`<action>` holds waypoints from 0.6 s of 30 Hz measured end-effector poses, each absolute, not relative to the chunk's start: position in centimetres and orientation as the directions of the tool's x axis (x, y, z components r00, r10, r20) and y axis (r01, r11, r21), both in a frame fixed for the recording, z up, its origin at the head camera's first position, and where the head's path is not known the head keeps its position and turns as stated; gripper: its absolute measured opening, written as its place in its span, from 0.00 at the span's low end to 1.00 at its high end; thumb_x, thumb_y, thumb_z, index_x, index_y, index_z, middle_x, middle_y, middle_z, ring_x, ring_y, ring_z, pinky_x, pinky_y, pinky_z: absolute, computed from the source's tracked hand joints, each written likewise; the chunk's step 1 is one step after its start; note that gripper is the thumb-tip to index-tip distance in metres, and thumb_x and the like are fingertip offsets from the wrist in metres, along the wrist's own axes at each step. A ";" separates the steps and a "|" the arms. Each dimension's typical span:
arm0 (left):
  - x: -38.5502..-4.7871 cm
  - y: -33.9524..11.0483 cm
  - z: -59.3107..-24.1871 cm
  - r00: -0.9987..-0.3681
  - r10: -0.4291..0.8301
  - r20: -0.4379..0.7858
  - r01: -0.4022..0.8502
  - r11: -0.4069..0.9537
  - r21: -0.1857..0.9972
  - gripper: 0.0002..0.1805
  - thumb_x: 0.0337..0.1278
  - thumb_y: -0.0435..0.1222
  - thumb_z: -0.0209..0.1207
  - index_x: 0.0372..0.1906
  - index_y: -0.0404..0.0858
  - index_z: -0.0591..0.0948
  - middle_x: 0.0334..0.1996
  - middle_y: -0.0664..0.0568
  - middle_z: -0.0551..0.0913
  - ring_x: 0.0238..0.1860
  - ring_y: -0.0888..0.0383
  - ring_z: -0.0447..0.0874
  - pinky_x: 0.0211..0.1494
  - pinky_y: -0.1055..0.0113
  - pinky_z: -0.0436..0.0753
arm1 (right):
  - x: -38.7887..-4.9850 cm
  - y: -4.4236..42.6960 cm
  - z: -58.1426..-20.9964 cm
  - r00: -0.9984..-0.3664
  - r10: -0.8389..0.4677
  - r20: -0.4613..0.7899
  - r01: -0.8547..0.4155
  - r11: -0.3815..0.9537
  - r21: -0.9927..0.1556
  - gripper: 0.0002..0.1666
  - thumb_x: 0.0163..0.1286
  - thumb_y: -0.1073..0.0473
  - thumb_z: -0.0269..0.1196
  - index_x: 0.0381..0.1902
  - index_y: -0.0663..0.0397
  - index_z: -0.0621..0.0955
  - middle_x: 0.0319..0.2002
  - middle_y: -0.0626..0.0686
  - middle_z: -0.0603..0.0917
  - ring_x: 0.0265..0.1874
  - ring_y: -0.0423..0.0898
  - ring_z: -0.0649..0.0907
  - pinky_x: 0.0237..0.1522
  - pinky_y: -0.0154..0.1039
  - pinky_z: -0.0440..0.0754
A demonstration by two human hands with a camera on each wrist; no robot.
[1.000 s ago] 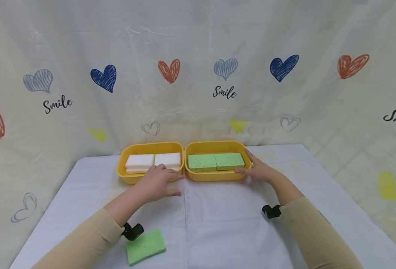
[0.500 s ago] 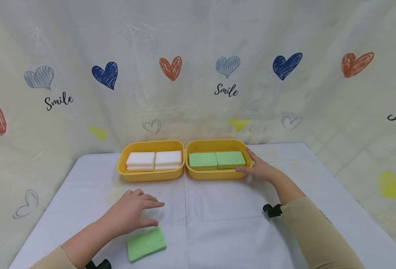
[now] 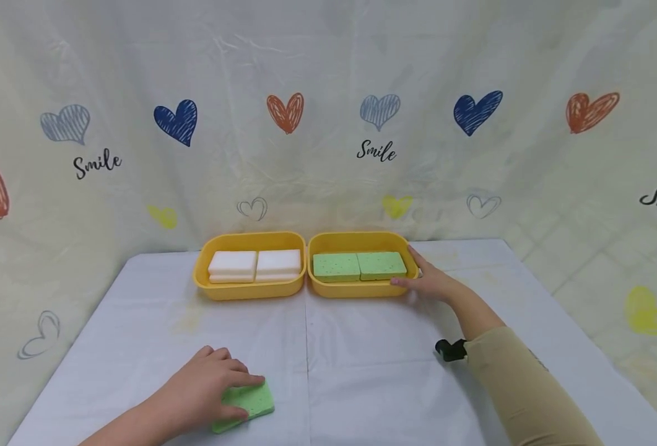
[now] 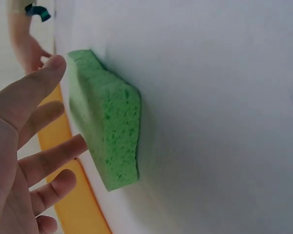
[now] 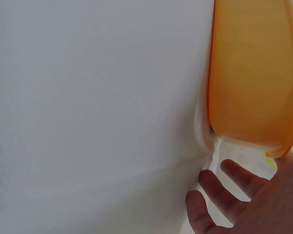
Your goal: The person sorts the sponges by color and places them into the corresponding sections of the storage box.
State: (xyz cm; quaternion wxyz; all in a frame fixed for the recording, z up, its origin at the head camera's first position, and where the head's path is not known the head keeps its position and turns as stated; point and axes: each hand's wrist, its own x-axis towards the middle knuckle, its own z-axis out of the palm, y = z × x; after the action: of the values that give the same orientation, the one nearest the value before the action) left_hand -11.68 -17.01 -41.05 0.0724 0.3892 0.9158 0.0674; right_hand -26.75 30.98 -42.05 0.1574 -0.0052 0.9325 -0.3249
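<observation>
Over a loose green sponge (image 3: 262,399) at the front left of the table hovers my left hand (image 3: 202,390). In the left wrist view the thumb and fingers are spread beside the sponge (image 4: 119,131), not curled round it. At the back, my right hand (image 3: 436,284) rests against the right end of the right yellow tray (image 3: 356,290), thumb at the front, a finger at the far corner. Its other fingers hang loosely below the tray's end (image 5: 254,73) in the right wrist view. Two green sponges (image 3: 336,267) lie side by side in that tray.
A second yellow tray (image 3: 250,292) adjoins the first on the left and holds stacked white sponges (image 3: 232,263) in two piles. White cloth (image 3: 361,365) covers the table. Behind the trays hangs a sheet (image 3: 328,56) printed with hearts.
My left hand has drawn back from the left tray, down and left, to the loose green sponge. My right hand stays at the right tray.
</observation>
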 end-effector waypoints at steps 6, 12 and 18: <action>-11.3 -17.0 -41.7 -0.678 0.730 -0.086 0.714 0.682 0.160 0.32 0.44 0.65 0.67 0.58 0.63 0.82 0.42 0.71 0.82 0.39 0.65 0.71 0.42 0.62 0.67 | -26.8 31.0 -42.1 -0.950 -0.123 -0.287 0.083 0.786 -0.612 0.70 0.60 0.27 0.64 0.79 0.39 0.31 0.77 0.69 0.41 0.74 0.73 0.47 0.69 0.72 0.48; -11.2 -17.2 -41.9 -0.662 0.748 -0.054 0.739 0.662 0.126 0.32 0.45 0.63 0.69 0.60 0.63 0.81 0.42 0.70 0.82 0.40 0.64 0.72 0.43 0.61 0.69 | -26.4 31.2 -42.0 -0.947 -0.115 -0.300 0.098 0.784 -0.613 0.71 0.58 0.26 0.64 0.79 0.37 0.30 0.77 0.70 0.41 0.73 0.73 0.47 0.68 0.72 0.49; -11.3 -17.2 -41.8 -0.682 0.732 -0.007 0.725 0.677 0.126 0.30 0.47 0.56 0.71 0.60 0.63 0.81 0.43 0.68 0.82 0.43 0.62 0.73 0.44 0.61 0.69 | -26.6 31.0 -42.0 -0.948 -0.122 -0.293 0.090 0.781 -0.618 0.72 0.58 0.26 0.64 0.79 0.38 0.30 0.77 0.70 0.40 0.73 0.73 0.47 0.68 0.72 0.49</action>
State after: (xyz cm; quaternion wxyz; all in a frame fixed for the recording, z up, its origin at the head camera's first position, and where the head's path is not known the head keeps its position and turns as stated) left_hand -11.29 -17.23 -41.79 0.0284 0.3980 0.9152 0.0568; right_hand -26.58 31.04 -41.99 0.1605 -0.0085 0.9299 -0.3308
